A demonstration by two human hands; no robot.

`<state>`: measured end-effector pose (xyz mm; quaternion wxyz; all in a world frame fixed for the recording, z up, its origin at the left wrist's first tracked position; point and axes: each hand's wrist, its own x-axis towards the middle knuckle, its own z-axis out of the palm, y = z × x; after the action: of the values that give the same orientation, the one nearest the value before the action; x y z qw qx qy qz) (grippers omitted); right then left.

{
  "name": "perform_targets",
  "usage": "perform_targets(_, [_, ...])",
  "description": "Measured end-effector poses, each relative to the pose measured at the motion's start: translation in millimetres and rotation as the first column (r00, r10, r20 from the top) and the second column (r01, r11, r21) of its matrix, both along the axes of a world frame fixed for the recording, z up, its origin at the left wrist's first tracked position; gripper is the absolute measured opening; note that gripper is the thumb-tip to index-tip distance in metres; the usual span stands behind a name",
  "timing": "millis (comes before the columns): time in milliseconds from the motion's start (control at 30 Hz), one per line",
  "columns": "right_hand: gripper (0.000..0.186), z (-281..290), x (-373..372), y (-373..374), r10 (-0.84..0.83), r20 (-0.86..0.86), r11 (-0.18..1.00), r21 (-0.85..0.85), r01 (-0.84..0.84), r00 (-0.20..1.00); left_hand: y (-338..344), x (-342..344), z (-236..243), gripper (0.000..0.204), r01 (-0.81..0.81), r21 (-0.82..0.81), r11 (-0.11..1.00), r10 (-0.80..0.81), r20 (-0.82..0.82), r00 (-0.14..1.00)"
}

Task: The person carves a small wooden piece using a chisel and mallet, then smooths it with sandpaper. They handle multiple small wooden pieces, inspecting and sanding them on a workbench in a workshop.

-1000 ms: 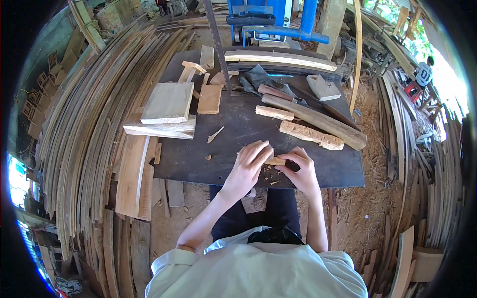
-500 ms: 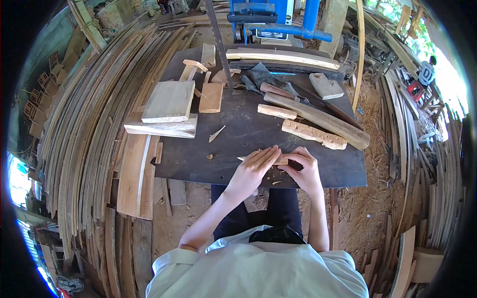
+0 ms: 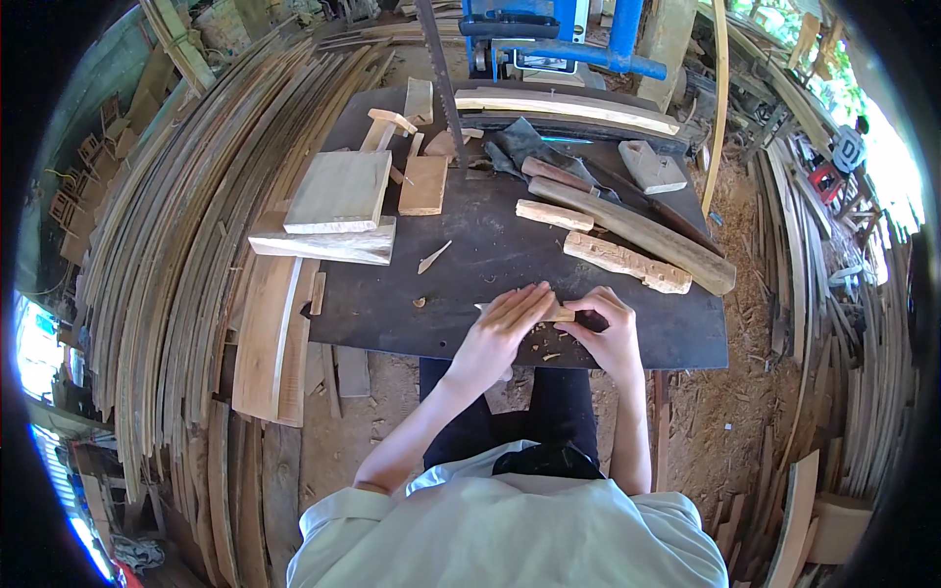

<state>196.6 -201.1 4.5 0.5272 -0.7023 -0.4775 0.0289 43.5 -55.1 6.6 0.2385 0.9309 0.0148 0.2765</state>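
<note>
At the near edge of the dark tabletop (image 3: 470, 265), both hands are on a small piece of wood (image 3: 562, 315). My left hand (image 3: 508, 323) lies over it with fingers pressed together, covering most of it. A pale pointed tip sticks out left of those fingers; whether it belongs to the same piece I cannot tell. My right hand (image 3: 610, 328) is closed, thumb and fingers pinching the piece's right end. Small wood chips (image 3: 551, 356) lie just below the hands. A thin wood sliver (image 3: 433, 257) and a curled shaving (image 3: 420, 302) rest farther left.
Right of centre lie a rough-carved wood block (image 3: 627, 263), a long rounded wooden bar (image 3: 637, 233) and a dark cloth (image 3: 529, 147). Wooden boards (image 3: 338, 194) are stacked at left. An upright saw blade (image 3: 441, 78) rises through the table's far side, before a blue machine (image 3: 613, 49).
The right hand has shifted slightly to the right, showing a bit more of the wood between the hands. The whole view has drifted a little; the tabletop objects keep their places.
</note>
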Motion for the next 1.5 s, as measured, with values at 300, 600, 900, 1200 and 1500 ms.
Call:
perform_targets(300, [0.028,4,0,-2,0.012,-0.046,1.000,-0.011,-0.013,0.999,13,-13,-2,0.059,-0.031,0.000,1.000,0.031,-0.032,0.999])
perform_targets(600, [0.030,-5,1,1,0.028,0.023,0.999,0.036,-0.029,0.999,8,-12,2,0.061,-0.055,-0.005,0.998,0.054,-0.046,0.997])
perform_targets(900, [0.029,1,3,-3,0.019,-0.016,1.000,-0.015,-0.019,1.000,0,-4,-2,0.058,-0.030,-0.017,0.999,0.030,-0.024,0.999])
perform_targets(1200, [0.031,4,-3,1,0.068,0.000,0.998,-0.003,-0.068,0.998,1,-18,1,0.065,-0.103,0.036,0.994,0.104,-0.031,0.994])
perform_targets(1500, [0.031,1,-3,-3,0.099,-0.042,0.995,0.031,-0.098,0.994,-14,-2,6,0.059,-0.004,-0.085,0.996,0.005,0.014,1.000])
